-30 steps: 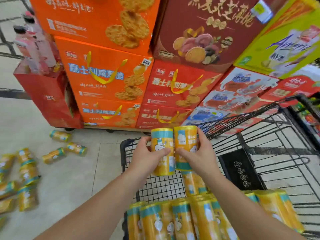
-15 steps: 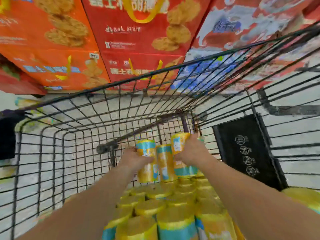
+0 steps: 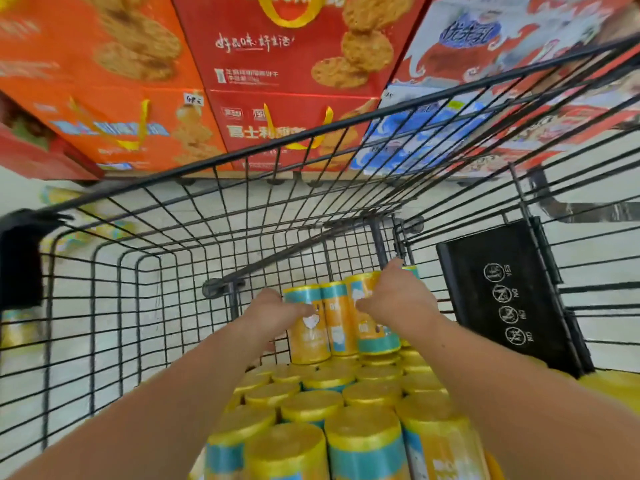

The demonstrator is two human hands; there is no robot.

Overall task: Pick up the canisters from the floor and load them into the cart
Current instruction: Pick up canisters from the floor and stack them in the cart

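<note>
I look down into a black wire cart (image 3: pixel 145 306). Both my hands reach deep inside it. My left hand (image 3: pixel 273 311) grips an upright yellow canister with a teal band (image 3: pixel 308 337). My right hand (image 3: pixel 394 299) grips another yellow canister (image 3: pixel 374 336). A third canister (image 3: pixel 337 320) stands between the two, touching both. They stand at the far end of a block of several upright canisters (image 3: pixel 311 407) that fills the cart's near right part. More canisters (image 3: pixel 20 330) lie blurred on the floor, seen through the cart's left wall.
Stacked orange and red biscuit boxes (image 3: pixel 277 81) rise just beyond the cart's far rim. A black folded child-seat panel (image 3: pixel 505 299) leans on the cart's right side. A black object (image 3: pixel 19 258) hangs on the left rim. Bare wire floor shows in the cart's left half.
My hands have gone from above the cart's rim down into the basket with the two canisters. My head has leaned forward over the cart. The canisters now stand at the far end of the block.
</note>
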